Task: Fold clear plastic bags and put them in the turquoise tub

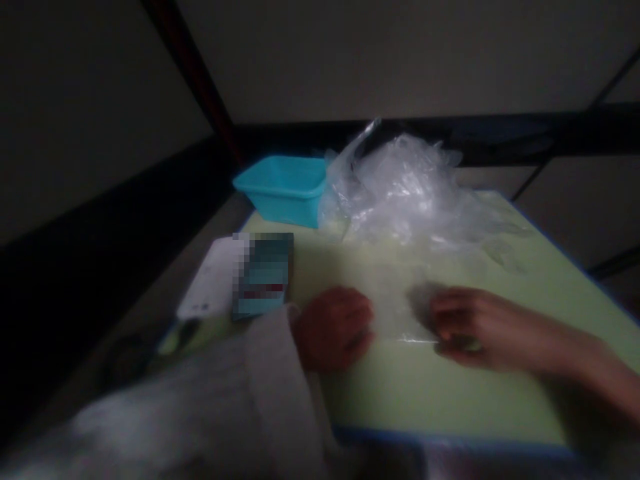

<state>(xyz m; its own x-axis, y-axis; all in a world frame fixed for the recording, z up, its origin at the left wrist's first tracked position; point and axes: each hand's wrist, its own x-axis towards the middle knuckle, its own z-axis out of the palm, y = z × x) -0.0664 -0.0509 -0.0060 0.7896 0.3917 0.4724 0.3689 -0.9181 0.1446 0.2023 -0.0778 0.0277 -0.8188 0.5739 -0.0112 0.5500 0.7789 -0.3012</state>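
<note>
A clear plastic bag [397,310] lies flat on the pale green tabletop between my two hands, its near edge catching a bright line of light. My left hand [337,328], below a white sleeve, is closed with curled fingers at the bag's left edge. At the right edge, my right hand [465,325] has its fingers bent and its thumb below them, closed on the plastic. The picture is dim and blurred, so the exact fingertip contact is hard to make out.
Behind the hands sits a big heap of crumpled clear plastic bags [405,190]. A turquoise basin [285,190] stands at the table's back left. Left of my left hand lie a dark flat item [265,273], partly pixelated, and a white flat object [213,280]. Blue trim edges the green table [425,400].
</note>
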